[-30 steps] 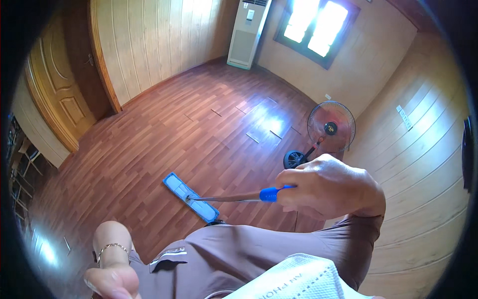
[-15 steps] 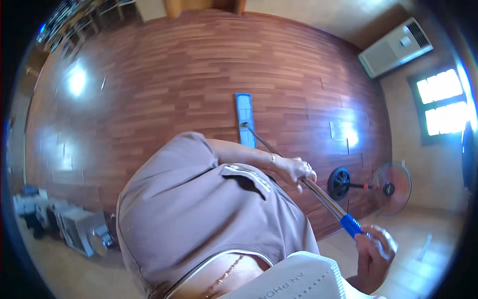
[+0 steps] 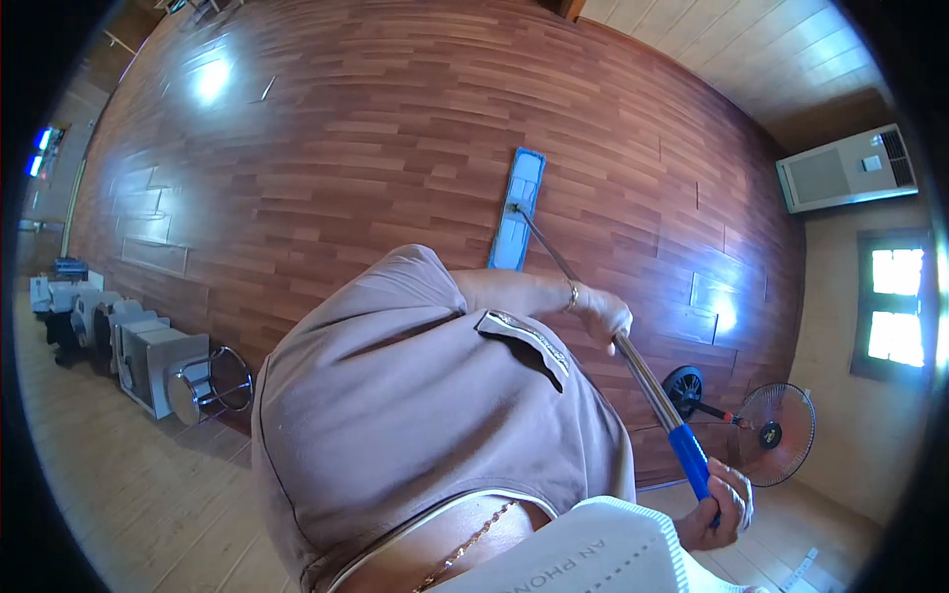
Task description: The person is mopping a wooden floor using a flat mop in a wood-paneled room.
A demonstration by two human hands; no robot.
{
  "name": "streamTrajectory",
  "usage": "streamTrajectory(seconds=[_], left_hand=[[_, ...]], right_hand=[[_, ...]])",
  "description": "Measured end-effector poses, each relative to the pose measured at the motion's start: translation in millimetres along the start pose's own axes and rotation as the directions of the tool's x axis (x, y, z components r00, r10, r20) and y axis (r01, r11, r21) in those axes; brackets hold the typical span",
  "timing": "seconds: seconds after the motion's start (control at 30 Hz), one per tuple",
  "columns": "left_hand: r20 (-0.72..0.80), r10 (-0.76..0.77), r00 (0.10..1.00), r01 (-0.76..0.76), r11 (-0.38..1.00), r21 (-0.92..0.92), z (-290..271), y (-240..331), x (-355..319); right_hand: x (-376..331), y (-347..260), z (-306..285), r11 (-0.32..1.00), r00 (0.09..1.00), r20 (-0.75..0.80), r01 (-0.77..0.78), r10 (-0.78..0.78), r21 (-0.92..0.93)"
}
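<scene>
A flat mop has its blue rectangular head [image 3: 522,176] lying on the wooden floor ahead of me. Its thin metal pole [image 3: 647,383] slants back toward my right side and ends in a blue grip [image 3: 688,457]. My left hand [image 3: 605,314], with a bracelet at the wrist, reaches across my body and is closed round the middle of the pole. Lower down, my right hand [image 3: 722,509] has its fingers curled round the end of the blue grip. My left forearm passes close to the near end of the mop head.
A standing fan [image 3: 773,435] with a round black base [image 3: 683,387] is at the right, near the pole. Beyond it are a window [image 3: 895,304] and a white floor-standing air conditioner [image 3: 848,170]. White furniture [image 3: 148,366] and a round metal-legged stool [image 3: 186,397] stand at the left.
The whole view has shifted and turned. The mop head shows slightly farther up and more slanted in the picture. Both hands keep hold of the mop; the right one appears lower.
</scene>
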State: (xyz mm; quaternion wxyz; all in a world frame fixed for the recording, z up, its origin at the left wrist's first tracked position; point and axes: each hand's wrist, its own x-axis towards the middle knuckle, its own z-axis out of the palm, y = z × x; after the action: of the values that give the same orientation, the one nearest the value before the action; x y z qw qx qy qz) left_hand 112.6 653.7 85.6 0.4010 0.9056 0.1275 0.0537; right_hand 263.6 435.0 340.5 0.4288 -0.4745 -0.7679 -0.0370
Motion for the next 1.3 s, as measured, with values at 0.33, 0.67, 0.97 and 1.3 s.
streamTrajectory(seconds=[0.33,0.67,0.97,1.3], left_hand=[[-0.434,-0.261,0.862,0.205,0.963,-0.172,-48.5,-128.7,-121.0],[-0.836,-0.297,0.461,0.582,0.813,0.032,-67.8,-160.4,-265.2],[-0.959,-0.259,0.119,0.635,0.762,-0.127,-22.0,-37.6,-338.5],[-0.933,-0.347,-0.094,0.771,0.568,-0.288,116.5,85.7,-377.4]], right_hand=[[55.1,0.8,150.6,0.956,0.996,0.049,0.060,-0.077,0.286],[119.0,-49.4,254.8,0.879,0.840,0.365,0.241,-0.401,0.411],[150.6,-84.0,258.2,0.417,0.839,-0.039,0.310,-0.543,0.855],[121.0,-142.7,250.8,0.001,0.567,0.025,-0.043,-0.823,0.999]])
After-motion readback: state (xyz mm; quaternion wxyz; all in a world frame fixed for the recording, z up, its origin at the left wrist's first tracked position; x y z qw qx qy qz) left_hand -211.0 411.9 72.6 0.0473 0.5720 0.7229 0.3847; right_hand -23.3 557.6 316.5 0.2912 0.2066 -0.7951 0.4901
